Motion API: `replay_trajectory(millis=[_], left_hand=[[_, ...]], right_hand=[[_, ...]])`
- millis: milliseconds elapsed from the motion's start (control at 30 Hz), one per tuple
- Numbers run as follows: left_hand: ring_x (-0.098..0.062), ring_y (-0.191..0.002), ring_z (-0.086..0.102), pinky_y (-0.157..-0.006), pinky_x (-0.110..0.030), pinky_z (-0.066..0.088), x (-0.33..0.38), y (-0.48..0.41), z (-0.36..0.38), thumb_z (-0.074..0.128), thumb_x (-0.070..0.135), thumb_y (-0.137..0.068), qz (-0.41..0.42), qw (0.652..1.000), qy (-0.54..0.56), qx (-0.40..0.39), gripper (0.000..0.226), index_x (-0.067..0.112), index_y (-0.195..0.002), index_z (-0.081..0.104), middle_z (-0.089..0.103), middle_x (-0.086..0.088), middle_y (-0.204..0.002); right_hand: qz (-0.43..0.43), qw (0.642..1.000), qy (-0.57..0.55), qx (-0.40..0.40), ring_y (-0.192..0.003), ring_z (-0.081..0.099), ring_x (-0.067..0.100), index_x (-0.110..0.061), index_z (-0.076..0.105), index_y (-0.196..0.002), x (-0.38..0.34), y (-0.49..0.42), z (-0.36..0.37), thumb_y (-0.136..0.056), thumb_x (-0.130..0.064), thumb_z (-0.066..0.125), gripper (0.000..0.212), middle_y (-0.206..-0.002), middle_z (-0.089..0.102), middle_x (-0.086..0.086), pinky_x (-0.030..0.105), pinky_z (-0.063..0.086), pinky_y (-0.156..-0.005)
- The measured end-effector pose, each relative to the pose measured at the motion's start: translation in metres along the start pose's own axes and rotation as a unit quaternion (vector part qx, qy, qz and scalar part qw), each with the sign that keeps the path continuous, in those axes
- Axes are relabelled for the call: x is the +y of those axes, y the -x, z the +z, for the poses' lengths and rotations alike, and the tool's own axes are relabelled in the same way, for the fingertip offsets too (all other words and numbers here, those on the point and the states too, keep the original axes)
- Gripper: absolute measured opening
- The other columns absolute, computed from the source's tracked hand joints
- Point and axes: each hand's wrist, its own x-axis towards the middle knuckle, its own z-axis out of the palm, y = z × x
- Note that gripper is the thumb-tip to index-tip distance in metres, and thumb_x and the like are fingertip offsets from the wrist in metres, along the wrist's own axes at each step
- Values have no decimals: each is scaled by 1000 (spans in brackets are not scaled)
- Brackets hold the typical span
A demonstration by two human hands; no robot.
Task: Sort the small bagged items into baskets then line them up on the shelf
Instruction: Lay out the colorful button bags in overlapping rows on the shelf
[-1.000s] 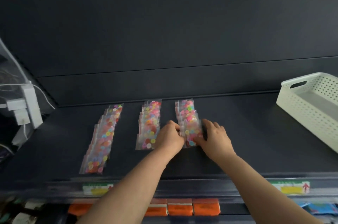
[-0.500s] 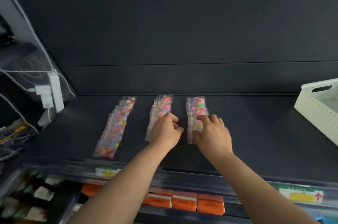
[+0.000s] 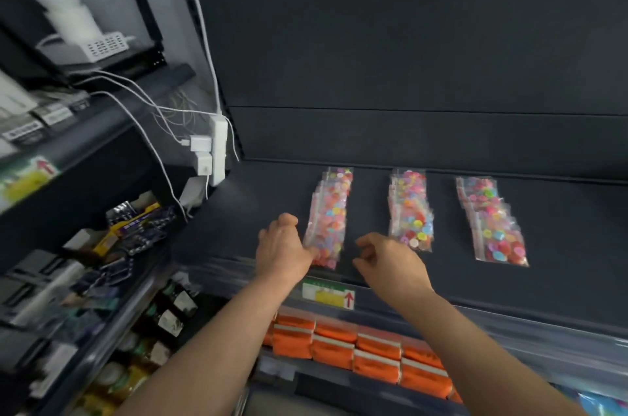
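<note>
Three rows of small clear bags filled with coloured buttons lie on the dark shelf [image 3: 560,279]: a left row [image 3: 331,211], a middle row [image 3: 411,208] and a right row [image 3: 491,218]. My left hand [image 3: 280,249] rests at the front left corner of the left row, fingers touching its nearest bag. My right hand [image 3: 387,259] hovers between the left and middle rows near the shelf's front edge, fingers curled and apart, holding nothing. No basket is in view.
A white power strip [image 3: 217,150] with plugged chargers and cables hangs at the shelf's left end. Orange packets [image 3: 356,347] fill the shelf below. A price label [image 3: 328,295] sits on the front rail. Packaged goods crowd the left shelving [image 3: 129,228].
Both hands left the middle and right rows and shifted left to the left row. The view swung left, so the white basket dropped out of sight.
</note>
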Motion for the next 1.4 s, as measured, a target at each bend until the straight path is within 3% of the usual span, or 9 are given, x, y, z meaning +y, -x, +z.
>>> replay_trajectory(millis=[133, 267, 367, 500, 600, 733, 900, 1167, 1400], left_hand=[[-19, -114, 59, -93, -36, 50, -14, -10, 0, 78, 42, -79, 15, 995, 47, -83, 71, 15, -135, 43, 62, 1, -125], [-16, -102, 64, -87, -35, 52, -16, -14, 1, 76, 34, -82, 20, 990, 90, -103, 65, 15, -135, 43, 68, 4, -111], [-14, -92, 65, -78, -32, 53, -18, -17, 1, 73, 31, -85, 21, 991, 87, -98, 52, 17, -128, 48, 69, 6, -100], [-14, -89, 66, -77, -33, 55, -19, -19, -1, 70, 24, -87, 43, 990, 90, -99, 16, 20, -102, 66, 70, 4, -98], [-13, -86, 64, -77, -33, 56, -16, -20, -1, 66, 22, -89, 57, 987, 121, -91, 2, 23, -91, 67, 69, 6, -94], [-15, -86, 62, -78, -33, 55, 3, -22, 6, 62, 18, -93, 70, 974, 185, -108, 4, 21, -90, 62, 65, 4, -93], [-15, -91, 61, -81, -33, 54, 49, -17, 28, 59, 18, -95, 83, 963, 213, -140, 4, 22, -93, 59, 63, 4, -95], [-10, -87, 62, -70, -27, 55, 95, -6, 65, 71, 21, -87, 87, 966, 189, -155, 20, 25, -100, 56, 66, 6, -100], [-14, -92, 59, -75, -32, 55, 100, -2, 63, 75, 31, -83, 118, 980, 140, -82, 51, 20, -122, 45, 55, 8, -99]], right_hand=[[27, 1000, -5, 2, -95, 62, 15, -27, 54, -123, -22, -1, 19, -86, -42, 64, 41, -108, 66, -9, 29, 53, -76], [65, 997, -29, 26, -85, 62, 11, -26, 51, -121, -33, -2, 30, -83, -48, 65, 47, -93, 66, -12, 27, 52, -66], [95, 994, -39, 34, -80, 61, 9, -27, 49, -118, -38, -3, 33, -82, -42, 69, 43, -89, 64, -13, 28, 53, -64], [117, 991, -64, 31, -75, 60, 4, -29, 48, -119, -39, -6, 34, -82, -39, 70, 44, -85, 64, -15, 23, 49, -58], [126, 986, -106, 25, -76, 61, 4, -28, 50, -117, -36, -7, 33, -78, -40, 74, 47, -85, 64, -15, 25, 52, -62], [129, 972, -192, 48, -83, 59, 7, -23, 55, -105, -23, -6, 19, -78, -38, 75, 37, -90, 61, -11, 18, 45, -63], [180, 944, -249, 120, -77, 62, 8, -22, 60, -102, 18, 4, -12, -82, -30, 72, 24, -85, 67, -8, 22, 46, -59], [188, 949, -204, 147, -83, 59, 6, -20, 56, -120, 63, 7, -35, -84, -14, 70, 40, -93, 61, -10, 18, 44, -68], [165, 961, -169, 142, -82, 58, 6, -23, 52, -124, 76, 12, -39, -87, -18, 67, 40, -91, 60, -13, 16, 42, -62]])
